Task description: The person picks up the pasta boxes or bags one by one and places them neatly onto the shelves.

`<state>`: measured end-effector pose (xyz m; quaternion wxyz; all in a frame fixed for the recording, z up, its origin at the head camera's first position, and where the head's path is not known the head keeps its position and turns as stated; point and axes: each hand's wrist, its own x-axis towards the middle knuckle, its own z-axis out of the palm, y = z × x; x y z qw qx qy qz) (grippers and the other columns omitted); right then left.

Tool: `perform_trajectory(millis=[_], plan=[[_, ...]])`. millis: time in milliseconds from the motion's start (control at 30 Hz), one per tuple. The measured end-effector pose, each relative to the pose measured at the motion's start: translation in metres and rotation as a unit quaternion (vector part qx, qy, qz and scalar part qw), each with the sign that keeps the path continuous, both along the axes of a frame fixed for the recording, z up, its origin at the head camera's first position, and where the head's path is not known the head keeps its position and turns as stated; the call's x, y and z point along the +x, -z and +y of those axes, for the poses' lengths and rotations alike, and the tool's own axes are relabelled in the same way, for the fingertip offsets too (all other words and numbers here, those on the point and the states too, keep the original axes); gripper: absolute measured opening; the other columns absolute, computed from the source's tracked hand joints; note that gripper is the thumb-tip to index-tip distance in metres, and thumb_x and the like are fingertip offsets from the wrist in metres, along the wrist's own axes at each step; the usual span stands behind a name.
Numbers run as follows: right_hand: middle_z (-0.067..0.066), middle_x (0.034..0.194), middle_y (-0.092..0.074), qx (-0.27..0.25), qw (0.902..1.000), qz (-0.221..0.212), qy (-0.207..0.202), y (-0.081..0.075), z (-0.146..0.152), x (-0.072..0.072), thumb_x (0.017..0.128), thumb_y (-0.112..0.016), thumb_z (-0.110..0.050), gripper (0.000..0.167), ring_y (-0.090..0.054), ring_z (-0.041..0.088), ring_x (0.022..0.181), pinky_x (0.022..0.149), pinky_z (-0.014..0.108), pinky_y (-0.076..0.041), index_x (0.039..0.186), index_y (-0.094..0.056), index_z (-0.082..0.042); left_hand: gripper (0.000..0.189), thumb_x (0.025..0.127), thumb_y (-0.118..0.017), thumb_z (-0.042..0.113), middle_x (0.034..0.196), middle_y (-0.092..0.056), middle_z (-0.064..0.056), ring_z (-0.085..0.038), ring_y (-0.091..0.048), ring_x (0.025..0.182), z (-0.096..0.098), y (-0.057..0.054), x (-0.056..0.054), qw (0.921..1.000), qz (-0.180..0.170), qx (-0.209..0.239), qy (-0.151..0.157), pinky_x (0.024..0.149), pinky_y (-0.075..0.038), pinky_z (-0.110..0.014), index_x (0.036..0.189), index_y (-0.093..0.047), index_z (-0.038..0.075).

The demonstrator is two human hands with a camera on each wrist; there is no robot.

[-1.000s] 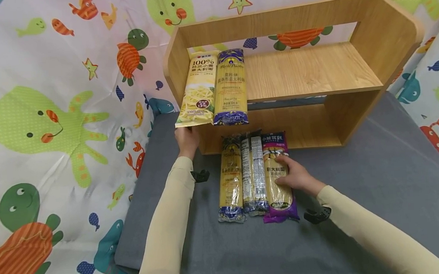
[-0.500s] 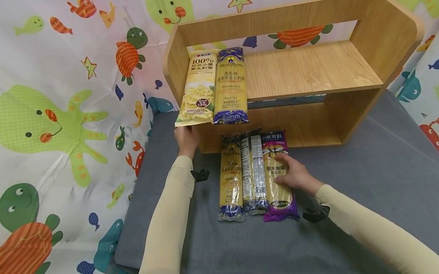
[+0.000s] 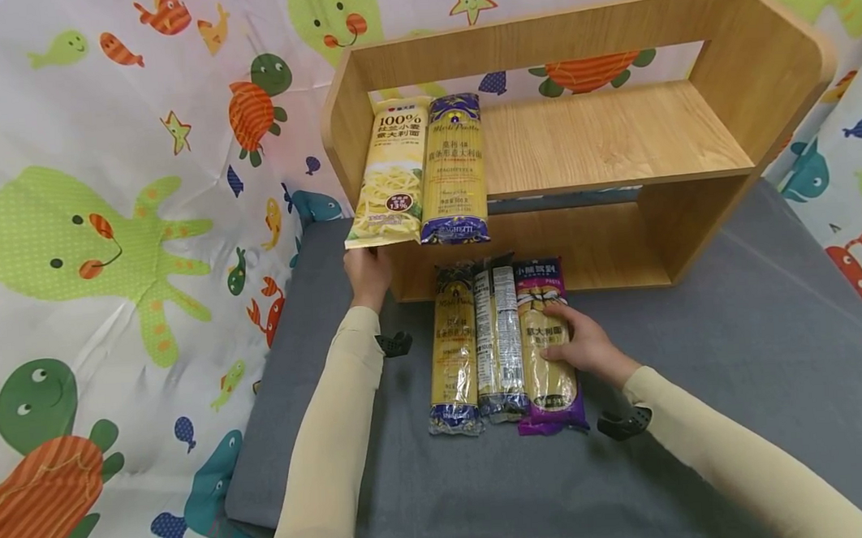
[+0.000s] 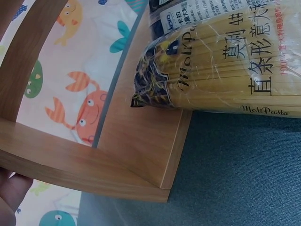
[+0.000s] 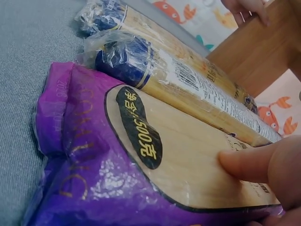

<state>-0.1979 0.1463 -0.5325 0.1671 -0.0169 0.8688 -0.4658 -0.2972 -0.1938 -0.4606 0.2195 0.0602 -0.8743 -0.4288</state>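
My right hand (image 3: 584, 342) is on a purple-ended pasta pack (image 3: 552, 389) lying on the grey cloth. Its thumb (image 5: 249, 165) presses the clear front; some other fingers are hidden. To the left lie a spaghetti pack with its printed back up (image 3: 498, 339) and a blue-ended spaghetti pack (image 3: 455, 349). My left hand (image 3: 368, 276) grips the wooden shelf (image 3: 587, 37) at its left side, partly hidden under the upper packs; its fingertips (image 4: 16, 190) show at the board's edge in the left wrist view.
On the upper tier, a cream pasta pack (image 3: 389, 170) and a blue-and-yellow spaghetti pack (image 3: 453, 170) lie side by side at the left, their ends jutting past the front edge. The lower tier (image 3: 591, 244) opens behind the packs on the cloth (image 3: 669, 338). A printed curtain (image 3: 112, 318) hangs around.
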Motion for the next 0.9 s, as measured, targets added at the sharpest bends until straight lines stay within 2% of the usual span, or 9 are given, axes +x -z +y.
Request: perform_trajectory(millis=[100, 367, 533, 700, 900], plan=[[0.035, 0.144, -0.050, -0.016, 0.9998, -0.004, 0.007, 0.002, 0.001, 0.000, 0.085, -0.079, -0.008, 0.080, -0.060, 0.042, 0.118, 0.083, 0.033, -0.053, 0.154, -0.039, -0.004, 0.038, 0.108, -0.050, 0.024, 0.127, -0.070, -0.020, -0.035, -0.070, 0.111, 0.000, 0.000, 0.000, 1.0000, 0.005, -0.001, 0.002, 0.094, -0.056, -0.049, 0.142, -0.057, 0.007], [0.037, 0.143, -0.050, -0.063, 0.9976, -0.007, 0.026, 0.005, 0.006, 0.010, 0.086, -0.075, -0.002, 0.077, -0.063, 0.040, 0.114, 0.075, 0.028, -0.054, 0.154, -0.038, -0.002, 0.037, 0.108, -0.050, 0.024, 0.124, -0.071, -0.020, -0.036, -0.071, 0.109, -0.001, 0.000, 0.001, 0.9999, 0.012, -0.009, 0.004, 0.092, -0.056, -0.050, 0.141, -0.059, 0.007], [0.039, 0.138, -0.052, -0.075, 0.9964, -0.010, 0.036, 0.004, 0.014, 0.020, 0.086, -0.073, 0.002, 0.077, -0.065, 0.036, 0.107, 0.072, 0.029, -0.056, 0.154, -0.036, 0.000, 0.037, 0.108, -0.051, 0.024, 0.124, -0.071, -0.020, -0.036, -0.071, 0.107, -0.002, 0.003, 0.001, 0.9999, 0.006, -0.013, 0.001, 0.090, -0.057, -0.050, 0.140, -0.060, 0.008], [0.041, 0.138, -0.051, -0.078, 0.9960, -0.022, 0.037, -0.004, 0.027, 0.031, 0.088, -0.071, 0.004, 0.077, -0.066, 0.032, 0.103, 0.071, 0.032, -0.057, 0.155, -0.034, 0.000, 0.038, 0.108, -0.051, 0.024, 0.124, -0.071, -0.019, -0.035, -0.072, 0.106, -0.002, 0.005, 0.001, 0.9999, 0.010, -0.004, 0.003, 0.089, -0.057, -0.049, 0.142, -0.058, 0.009], [0.043, 0.134, -0.053, -0.081, 0.9958, -0.028, 0.031, -0.012, 0.048, 0.041, 0.089, -0.068, 0.005, 0.077, -0.068, 0.026, 0.096, 0.070, 0.035, -0.059, 0.156, -0.031, 0.002, 0.038, 0.109, -0.050, 0.023, 0.125, -0.071, -0.019, -0.034, -0.072, 0.107, -0.002, 0.003, 0.001, 1.0000, 0.005, -0.006, 0.002, 0.089, -0.058, -0.049, 0.143, -0.057, 0.009]])
